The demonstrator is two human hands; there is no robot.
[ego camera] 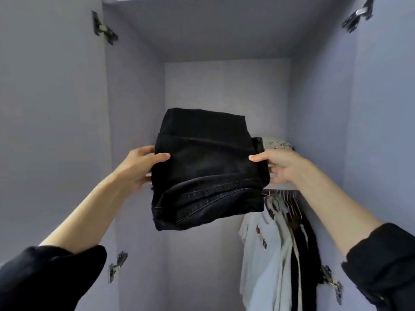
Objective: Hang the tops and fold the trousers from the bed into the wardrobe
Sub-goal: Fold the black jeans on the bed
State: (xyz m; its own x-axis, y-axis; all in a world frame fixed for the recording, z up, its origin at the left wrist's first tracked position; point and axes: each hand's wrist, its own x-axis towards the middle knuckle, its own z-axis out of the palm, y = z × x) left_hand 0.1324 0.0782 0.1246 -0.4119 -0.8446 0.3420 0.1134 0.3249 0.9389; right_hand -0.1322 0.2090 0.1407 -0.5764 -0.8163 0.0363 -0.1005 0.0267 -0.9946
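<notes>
A folded pair of black jeans (208,169) is held up in front of the open wardrobe (224,86), at the level of its upper shelf (280,186). My left hand (139,167) grips the left edge of the jeans, thumb on top. On the right edge, my right hand (280,166) grips with the thumb on top and the fingers underneath. The front half of the jeans hangs out past the shelf edge. How much of them rests on the shelf is hidden.
A pale patterned folded garment (277,143) lies on the shelf behind my right hand. Below the shelf, several tops (276,254) in white and black hang on hangers at the right. Both wardrobe doors (51,131) stand open at either side.
</notes>
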